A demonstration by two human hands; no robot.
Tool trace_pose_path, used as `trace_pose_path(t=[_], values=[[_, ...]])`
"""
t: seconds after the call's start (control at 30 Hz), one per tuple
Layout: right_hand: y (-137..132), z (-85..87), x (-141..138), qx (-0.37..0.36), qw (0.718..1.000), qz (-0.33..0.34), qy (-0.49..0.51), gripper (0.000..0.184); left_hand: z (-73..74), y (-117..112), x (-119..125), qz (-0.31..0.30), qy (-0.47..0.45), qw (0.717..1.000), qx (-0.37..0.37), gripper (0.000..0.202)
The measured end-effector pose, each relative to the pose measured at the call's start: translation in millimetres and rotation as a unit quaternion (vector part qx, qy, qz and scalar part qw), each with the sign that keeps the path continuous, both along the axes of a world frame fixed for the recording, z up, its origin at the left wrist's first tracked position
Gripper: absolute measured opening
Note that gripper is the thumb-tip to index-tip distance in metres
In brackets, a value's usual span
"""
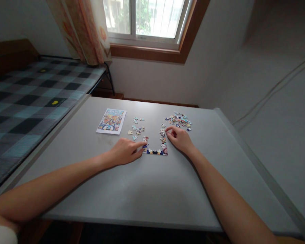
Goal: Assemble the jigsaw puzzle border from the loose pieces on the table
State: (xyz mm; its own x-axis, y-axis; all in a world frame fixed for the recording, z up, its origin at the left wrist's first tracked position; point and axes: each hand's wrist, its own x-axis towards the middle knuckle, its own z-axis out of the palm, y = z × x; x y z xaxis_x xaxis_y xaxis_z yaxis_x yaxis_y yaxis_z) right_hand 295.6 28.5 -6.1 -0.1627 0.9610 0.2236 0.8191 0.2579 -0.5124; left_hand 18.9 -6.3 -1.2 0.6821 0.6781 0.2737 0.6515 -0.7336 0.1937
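Observation:
A partly joined jigsaw puzzle (155, 152) lies on the table as a U-shaped frame, with a bottom row and two side columns. My left hand (125, 150) rests at its left column, index finger stretched onto the pieces and thumb apart below. At the upper part of the right column, my right hand (179, 138) has thumb and index fingertips close together on the edge of a puzzle piece (162, 131). Another loose piece (163, 125) lies just above that column. The fingertips partly cover the pieces beneath them.
Beyond my right hand lies a pile of loose puzzle pieces (179, 119). Several more pieces (138, 129) are scattered left of the frame. A printed picture sheet (111, 121) lies farther left on the white table (132, 193). A checkered bed (40, 88) adjoins the table's left side.

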Motion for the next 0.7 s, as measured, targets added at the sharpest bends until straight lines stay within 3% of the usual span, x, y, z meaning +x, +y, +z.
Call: trace_pose_path(t=[0.7], values=[[-0.3, 0.6, 0.1, 0.002, 1.0, 0.0, -0.002, 0.017, -0.7, 0.5, -0.1, -0.007, -0.008, 1.0, -0.003, 0.033]])
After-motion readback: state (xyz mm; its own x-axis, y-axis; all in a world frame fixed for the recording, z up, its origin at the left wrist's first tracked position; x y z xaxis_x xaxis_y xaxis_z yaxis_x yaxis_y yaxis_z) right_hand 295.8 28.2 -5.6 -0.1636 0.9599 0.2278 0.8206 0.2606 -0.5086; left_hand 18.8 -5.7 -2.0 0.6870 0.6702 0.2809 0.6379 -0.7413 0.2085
